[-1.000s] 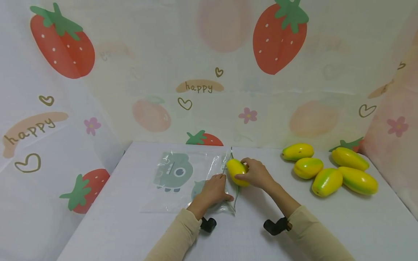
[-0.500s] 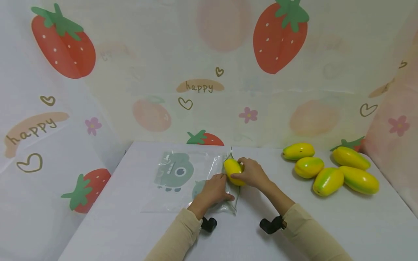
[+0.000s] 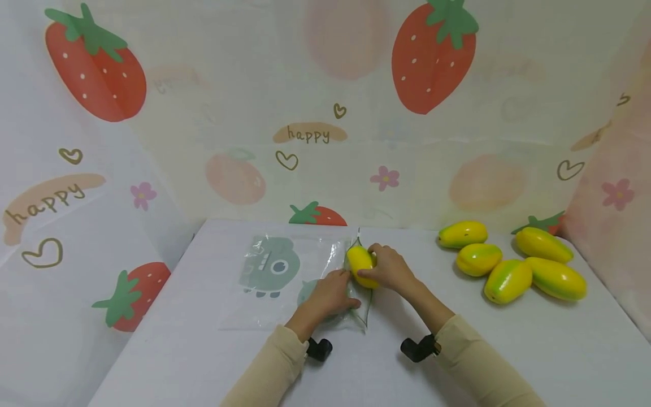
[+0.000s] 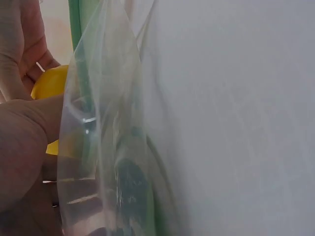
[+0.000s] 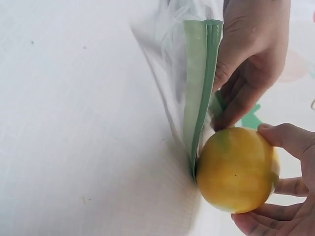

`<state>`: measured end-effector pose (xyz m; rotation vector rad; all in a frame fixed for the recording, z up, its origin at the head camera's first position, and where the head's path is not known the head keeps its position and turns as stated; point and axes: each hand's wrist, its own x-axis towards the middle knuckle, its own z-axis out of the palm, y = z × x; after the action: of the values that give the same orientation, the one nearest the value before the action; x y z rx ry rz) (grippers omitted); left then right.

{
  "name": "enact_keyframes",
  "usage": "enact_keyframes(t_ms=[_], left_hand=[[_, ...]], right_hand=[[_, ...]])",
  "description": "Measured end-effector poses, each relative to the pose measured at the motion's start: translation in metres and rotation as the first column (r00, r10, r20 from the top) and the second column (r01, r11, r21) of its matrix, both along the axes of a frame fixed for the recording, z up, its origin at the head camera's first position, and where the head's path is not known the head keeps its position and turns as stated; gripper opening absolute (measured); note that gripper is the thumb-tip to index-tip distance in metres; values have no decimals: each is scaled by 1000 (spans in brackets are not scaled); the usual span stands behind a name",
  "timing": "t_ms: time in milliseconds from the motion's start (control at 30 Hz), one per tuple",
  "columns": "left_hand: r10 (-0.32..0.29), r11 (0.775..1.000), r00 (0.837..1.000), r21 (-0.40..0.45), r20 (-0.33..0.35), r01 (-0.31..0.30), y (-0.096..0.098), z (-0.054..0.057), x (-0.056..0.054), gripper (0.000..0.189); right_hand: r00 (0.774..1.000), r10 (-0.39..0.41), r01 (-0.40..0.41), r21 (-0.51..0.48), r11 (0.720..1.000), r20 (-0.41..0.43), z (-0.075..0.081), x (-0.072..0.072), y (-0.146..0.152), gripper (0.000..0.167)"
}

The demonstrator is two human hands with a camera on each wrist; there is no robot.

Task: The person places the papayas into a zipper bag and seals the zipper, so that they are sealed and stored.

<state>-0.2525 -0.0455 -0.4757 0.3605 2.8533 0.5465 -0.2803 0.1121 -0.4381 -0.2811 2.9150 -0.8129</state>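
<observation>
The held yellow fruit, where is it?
In the head view, the fruit is right of centre, in the right hand, at the mouth of the bag.

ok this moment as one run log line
left hand: at clear bag opening | right hand: grips yellow fruit there | five more fruits: farther right

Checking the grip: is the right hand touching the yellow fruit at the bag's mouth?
Touching. In the right wrist view, the right hand has its fingers on the yellow fruit.

Soft, even, slightly dim light. Glare streaks the bag (image 3: 292, 280); small highlights shine on the fruit (image 3: 508, 281); faint shadows lie on the table (image 3: 168, 350). The left wrist view is greyer, the bag possibly out of focus.
</observation>
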Motion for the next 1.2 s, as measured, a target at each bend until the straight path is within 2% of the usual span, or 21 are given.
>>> enact_keyframes(t_ms=[233, 400, 500, 600, 700, 800, 867, 1033, 1200], left_hand=[[77, 996, 996, 54, -44, -74, 1, 4, 5, 77], [135, 988, 983, 86, -121, -125, 3, 4, 5, 69], [169, 980, 978, 130, -120, -153, 3, 2, 3, 61], [202, 959, 977, 217, -63, -184, 3, -1, 0, 57], [234, 919, 972, 319, 27, -230, 2, -3, -2, 53], [266, 881, 959, 380, 95, -282, 2, -5, -4, 43], [276, 870, 955, 395, 104, -294, 2, -7, -5, 34], [293, 862, 955, 419, 48, -285, 2, -8, -7, 16], [319, 829, 948, 481, 15, -286, 3, -8, -5, 27]], right_hand=[[1000, -6, 6, 9, 1000, 3, 0, 0, 1, 65], [1000, -16, 16, -3, 1000, 14, 1, 0, 1, 64], [1000, -21, 21, -17, 1000, 22, 0, 1, 1, 64], [1000, -16, 16, -18, 1000, 9, -1, 2, 1, 63], [1000, -8, 8, -17, 1000, -9, -2, 2, 0, 62], [1000, -5, 5, -15, 1000, -17, -4, 2, 0, 63], [1000, -6, 6, -14, 1000, -18, -4, 2, 0, 63], [1000, -10, 10, -14, 1000, -26, -5, 2, 0, 64], [999, -11, 10, -25, 1000, -41, -5, 3, 2, 63]])
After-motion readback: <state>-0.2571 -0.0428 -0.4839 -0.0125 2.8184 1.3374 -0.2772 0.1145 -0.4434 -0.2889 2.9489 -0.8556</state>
